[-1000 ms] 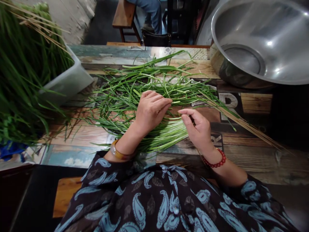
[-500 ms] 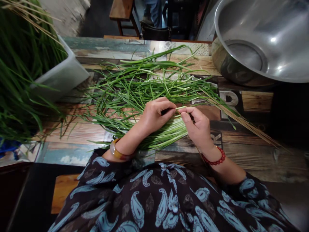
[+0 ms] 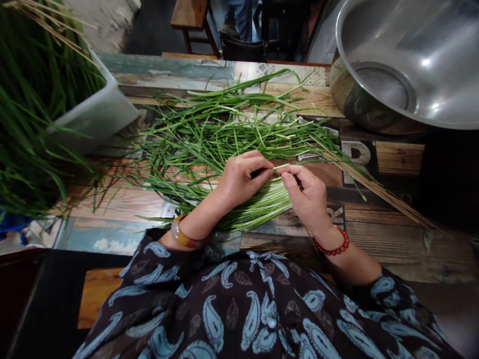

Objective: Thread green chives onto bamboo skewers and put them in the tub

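Note:
My left hand (image 3: 245, 178), with an amber bangle at the wrist, pinches the pale end of a green stalk (image 3: 281, 167). The fingertips of my right hand (image 3: 305, 192) are closed on the same stalk, just to the right; a red bead bracelet circles that wrist. Beneath both hands lies a bundle of green stalks (image 3: 262, 207), pale ends toward the right. A loose, tangled pile of long green leaves (image 3: 224, 132) spreads over the patterned wooden table (image 3: 377, 239) beyond my hands.
At the left, a white container (image 3: 97, 117) overflows with green leaves. A large steel bowl (image 3: 385, 85) stands at the back right. Thin straw-coloured strands (image 3: 389, 193) cross the table's right side. Past the far edge are a wooden stool (image 3: 189, 14) and a person's jeans-clad leg (image 3: 239, 17).

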Available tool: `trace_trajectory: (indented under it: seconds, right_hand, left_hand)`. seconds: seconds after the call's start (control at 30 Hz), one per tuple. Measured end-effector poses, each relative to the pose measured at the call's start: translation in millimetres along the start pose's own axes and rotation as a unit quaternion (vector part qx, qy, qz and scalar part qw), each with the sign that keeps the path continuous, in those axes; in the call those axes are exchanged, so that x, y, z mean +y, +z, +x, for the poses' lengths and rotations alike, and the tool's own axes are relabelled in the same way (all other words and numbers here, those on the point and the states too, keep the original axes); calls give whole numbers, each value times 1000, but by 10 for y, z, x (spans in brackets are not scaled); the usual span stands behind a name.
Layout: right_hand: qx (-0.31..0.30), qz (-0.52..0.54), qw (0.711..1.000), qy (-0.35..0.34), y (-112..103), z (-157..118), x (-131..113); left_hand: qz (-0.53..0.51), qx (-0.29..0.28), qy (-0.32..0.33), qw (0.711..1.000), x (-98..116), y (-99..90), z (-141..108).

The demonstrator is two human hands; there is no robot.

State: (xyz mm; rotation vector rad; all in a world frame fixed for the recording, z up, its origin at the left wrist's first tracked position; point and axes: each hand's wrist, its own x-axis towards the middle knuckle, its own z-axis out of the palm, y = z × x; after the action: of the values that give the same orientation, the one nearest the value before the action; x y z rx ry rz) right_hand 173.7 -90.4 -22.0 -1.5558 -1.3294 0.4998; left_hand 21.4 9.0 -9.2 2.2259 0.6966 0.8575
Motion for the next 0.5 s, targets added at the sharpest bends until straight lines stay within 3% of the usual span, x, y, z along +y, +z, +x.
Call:
trace_trajectory:
  seconds: [0.5]
  right_hand:
    - [-2,-3,1000,-2,4,7,0]
  left_hand:
    - [31,7,10,999,7,2,-8]
